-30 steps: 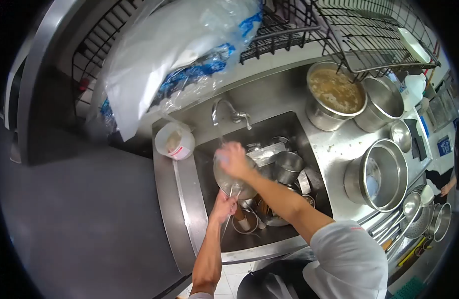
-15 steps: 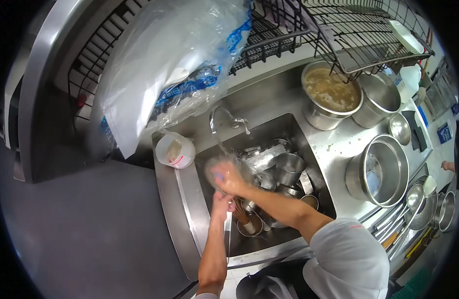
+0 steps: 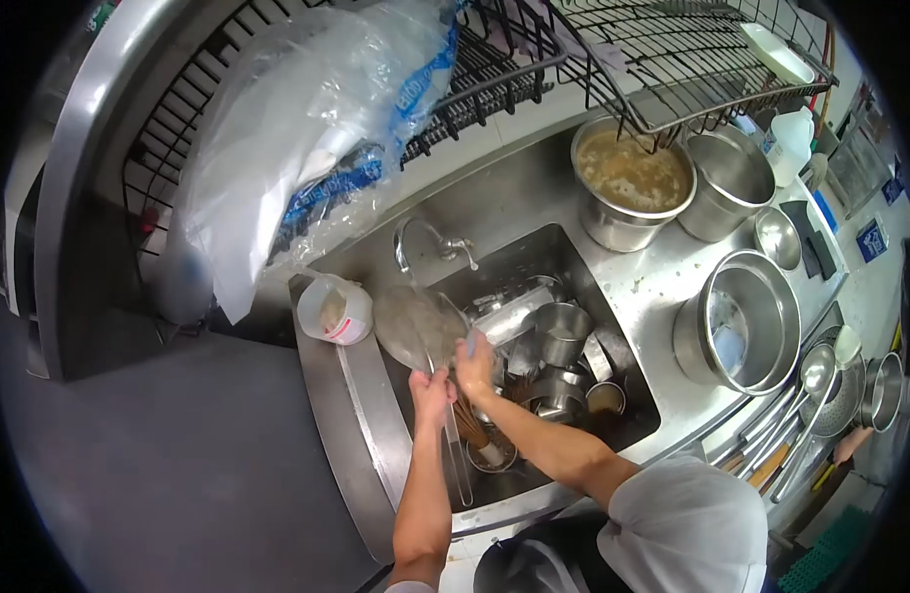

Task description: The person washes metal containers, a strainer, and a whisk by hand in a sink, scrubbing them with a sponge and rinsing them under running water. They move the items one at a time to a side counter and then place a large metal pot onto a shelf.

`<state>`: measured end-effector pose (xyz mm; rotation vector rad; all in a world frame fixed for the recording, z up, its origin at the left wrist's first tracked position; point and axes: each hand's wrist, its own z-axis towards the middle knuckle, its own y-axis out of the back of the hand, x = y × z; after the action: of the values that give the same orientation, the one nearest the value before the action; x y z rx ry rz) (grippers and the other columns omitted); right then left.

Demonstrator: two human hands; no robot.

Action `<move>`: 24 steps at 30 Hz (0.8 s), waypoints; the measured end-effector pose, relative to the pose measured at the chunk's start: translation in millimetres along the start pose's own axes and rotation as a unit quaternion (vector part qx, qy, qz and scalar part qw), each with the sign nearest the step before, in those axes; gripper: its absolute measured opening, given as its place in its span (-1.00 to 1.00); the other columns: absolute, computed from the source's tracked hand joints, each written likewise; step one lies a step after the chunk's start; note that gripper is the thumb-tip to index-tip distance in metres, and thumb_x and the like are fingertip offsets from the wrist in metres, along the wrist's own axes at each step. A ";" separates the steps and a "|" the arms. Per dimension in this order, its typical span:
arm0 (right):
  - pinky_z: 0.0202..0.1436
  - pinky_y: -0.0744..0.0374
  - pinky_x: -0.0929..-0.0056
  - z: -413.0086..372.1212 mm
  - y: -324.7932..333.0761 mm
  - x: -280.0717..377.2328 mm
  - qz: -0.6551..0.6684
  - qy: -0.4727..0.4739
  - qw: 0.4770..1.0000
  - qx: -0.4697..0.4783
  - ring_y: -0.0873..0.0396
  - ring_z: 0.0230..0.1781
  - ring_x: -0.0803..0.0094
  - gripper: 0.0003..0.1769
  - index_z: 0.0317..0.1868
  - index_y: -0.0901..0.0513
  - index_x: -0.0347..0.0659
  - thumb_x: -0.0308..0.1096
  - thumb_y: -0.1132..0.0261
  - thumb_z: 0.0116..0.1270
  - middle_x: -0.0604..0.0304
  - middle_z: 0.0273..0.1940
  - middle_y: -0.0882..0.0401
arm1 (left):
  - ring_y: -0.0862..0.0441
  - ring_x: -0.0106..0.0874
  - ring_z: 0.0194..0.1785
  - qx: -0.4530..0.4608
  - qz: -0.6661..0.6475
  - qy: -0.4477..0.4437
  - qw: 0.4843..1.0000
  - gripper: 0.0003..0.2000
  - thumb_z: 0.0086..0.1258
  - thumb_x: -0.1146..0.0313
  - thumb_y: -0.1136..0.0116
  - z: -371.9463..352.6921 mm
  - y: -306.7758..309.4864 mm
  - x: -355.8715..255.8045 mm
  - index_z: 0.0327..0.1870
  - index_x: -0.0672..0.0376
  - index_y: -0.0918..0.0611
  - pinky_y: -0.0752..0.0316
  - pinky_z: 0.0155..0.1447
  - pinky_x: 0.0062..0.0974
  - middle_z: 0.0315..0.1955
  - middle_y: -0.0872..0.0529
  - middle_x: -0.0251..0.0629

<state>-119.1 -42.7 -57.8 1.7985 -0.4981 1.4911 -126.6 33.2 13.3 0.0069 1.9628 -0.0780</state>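
A large round mesh strainer (image 3: 404,326) is tilted over the left part of the sink, under the running faucet (image 3: 404,247). My left hand (image 3: 432,397) is closed around its handle near the rim, and the long handle (image 3: 460,469) runs down toward the sink's front edge. At the strainer's right rim, my right hand (image 3: 477,368) is closed on something small and bluish, mostly hidden by the fingers. Below my hands, a bamboo whisk (image 3: 472,427) stands in a small metal container. Metal pots (image 3: 562,334) and utensils crowd the sink.
A white plastic tub (image 3: 334,311) stands on the left ledge. On the right counter are a pot of brownish liquid (image 3: 631,178), a big steel pot (image 3: 684,341) and several ladles (image 3: 819,368). A wire rack (image 3: 672,59) and a plastic bag (image 3: 277,128) hang above.
My right hand has moved from over the strainer down and right to its rim. The strainer now shows more clearly. My left hand keeps its hold, and the view has shifted slightly.
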 end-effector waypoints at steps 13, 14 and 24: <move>-0.08 -0.63 -0.03 97.5 36.2 28.4 0.178 -0.282 0.879 0.340 -0.58 0.05 0.09 -0.19 0.40 -0.31 -0.35 -0.50 -0.36 0.08 0.01 0.08 -0.57 | -0.66 0.14 -0.04 0.071 0.659 -0.091 0.743 -0.24 0.25 0.56 -0.09 -38.9 -6.3 3.1 0.54 -0.03 -0.22 -0.57 0.10 0.02 0.14 -0.58 0.11; -0.10 -0.64 0.00 103.4 33.7 6.4 0.221 -0.275 0.881 0.314 -0.59 0.01 0.11 -0.20 0.40 -0.32 -0.36 -0.54 -0.34 0.09 0.01 0.06 -0.59 | -0.68 0.08 -0.06 0.010 0.529 -0.110 0.841 -0.25 0.26 0.54 -0.11 -37.4 -6.6 6.7 0.55 -0.04 -0.22 -0.59 0.06 0.00 0.16 -0.57 0.06; -0.02 -0.63 0.17 117.7 76.2 -25.8 -0.078 -0.038 0.964 0.250 -0.68 -0.11 0.03 -0.24 0.36 -0.35 -0.39 -0.25 -0.43 0.23 -0.11 0.01 -0.66 | -0.68 -0.01 0.07 0.058 -0.250 0.197 0.946 -0.66 0.50 0.38 -0.11 7.2 32.1 87.9 0.23 0.25 -0.46 -0.70 -0.03 0.13 0.09 -0.65 -0.04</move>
<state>-99.9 -183.6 -66.9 2.2275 -0.0039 1.5319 -152.3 62.1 -72.2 -0.4301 2.3143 -0.5617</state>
